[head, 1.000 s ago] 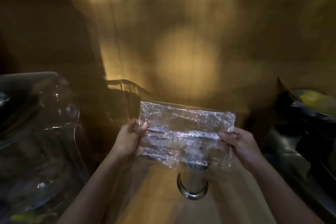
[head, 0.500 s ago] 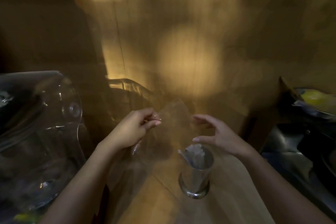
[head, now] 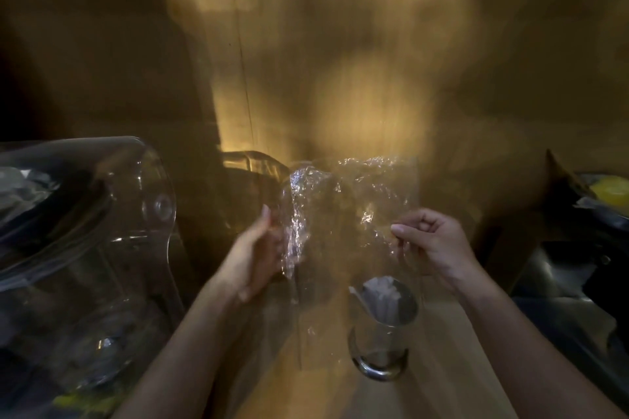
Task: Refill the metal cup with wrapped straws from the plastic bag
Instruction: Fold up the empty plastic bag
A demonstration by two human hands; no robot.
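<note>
A clear, crinkled plastic bag [head: 343,211] hangs spread between both hands above the wooden counter; it looks empty. My left hand [head: 253,255] grips its left edge, blurred by motion. My right hand [head: 432,241] pinches its right edge between thumb and fingers. Below the right hand stands the shiny metal cup [head: 383,337], upright, with a bundle of white wrapped straws [head: 383,292] sticking out of its mouth. The bag's lower part drapes in front of the cup.
A large clear plastic chair back [head: 102,214] fills the left side. A dark metal surface [head: 558,282] with a yellow item [head: 609,192] sits at the right. The wooden counter [head: 323,384] runs to a wood-panelled wall behind.
The bag was stretched flat over the cup, then went slack in the left hand with the right hand off it. Now both hands hold it spread again, and the straws show in the cup.
</note>
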